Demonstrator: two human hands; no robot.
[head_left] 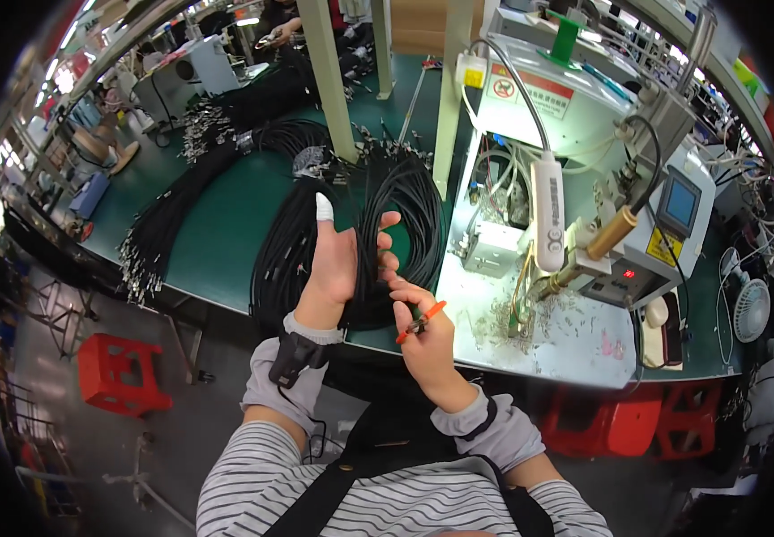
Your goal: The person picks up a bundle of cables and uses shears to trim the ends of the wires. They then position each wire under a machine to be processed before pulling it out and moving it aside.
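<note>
My left hand [335, 261], a white cover on its thumb tip, curls around part of a bundle of black cables [366, 255]. Its thumb points up and its fingertips show on the right of the cables. My right hand [430, 349] is closed, with a small orange-handled tool [421, 323] lying across its fingers; the tool's exact kind is partly hidden. The right fingertips come together close beside the left ones, at the edge of the cables. Looped black cables [418, 215] lie around both hands on the green table [212, 237].
More black cables with metal ends [172, 210] lie to the left. On the right stands a machine with a small screen [679, 202], a white power strip [549, 215] hanging before it. A post [329, 80] rises behind the cables. Red stools [123, 374] stand below; a fan [750, 311] is far right.
</note>
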